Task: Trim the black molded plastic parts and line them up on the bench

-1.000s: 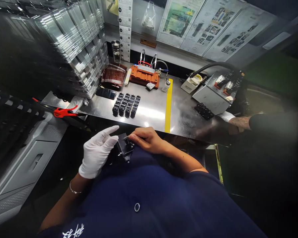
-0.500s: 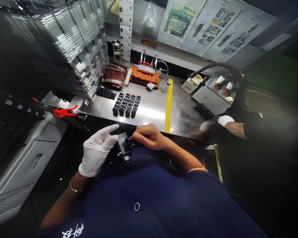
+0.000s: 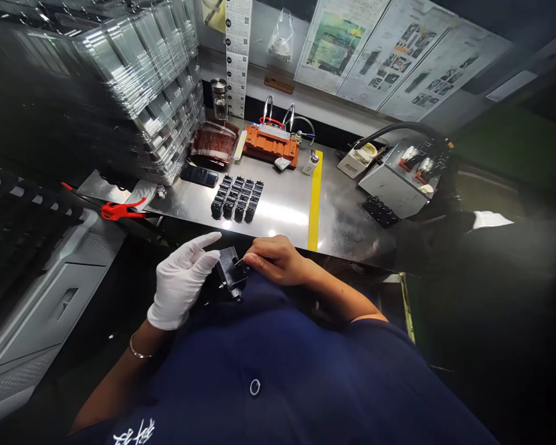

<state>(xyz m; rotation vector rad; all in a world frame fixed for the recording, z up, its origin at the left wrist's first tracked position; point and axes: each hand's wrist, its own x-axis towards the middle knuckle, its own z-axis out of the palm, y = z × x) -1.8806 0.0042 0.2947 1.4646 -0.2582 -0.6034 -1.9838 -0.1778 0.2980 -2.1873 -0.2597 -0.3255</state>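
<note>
My left hand (image 3: 181, 284), in a white glove, grips a small black block-shaped part (image 3: 231, 272) between thumb and fingers, in front of my body below the bench edge. The part is tilted and has a smooth flat face and small knobs at its lower end. Bare, my right hand (image 3: 278, 259) pinches a thin metal tool (image 3: 240, 262), whose tip reaches to the black part. Most of the tool is hidden by my fingers, so its kind does not show. Several similar black parts (image 3: 237, 199) stand in rows on the metal bench (image 3: 282, 216) beyond my hands.
Stacked clear trays (image 3: 152, 117) rise at the left, near a red air gun (image 3: 120, 210). An orange fixture (image 3: 271, 143), a phone (image 3: 199, 175) and a small bottle (image 3: 311, 162) lie farther back. Right of the yellow tape (image 3: 314, 204) stands a grey machine (image 3: 393, 185). A co-worker's white glove (image 3: 491, 219) shows at right.
My right hand has shifted slightly left and down, with the tool closer over the black part. My left hand stays nearly still. The co-worker's gloved hand has drawn back to the right.
</note>
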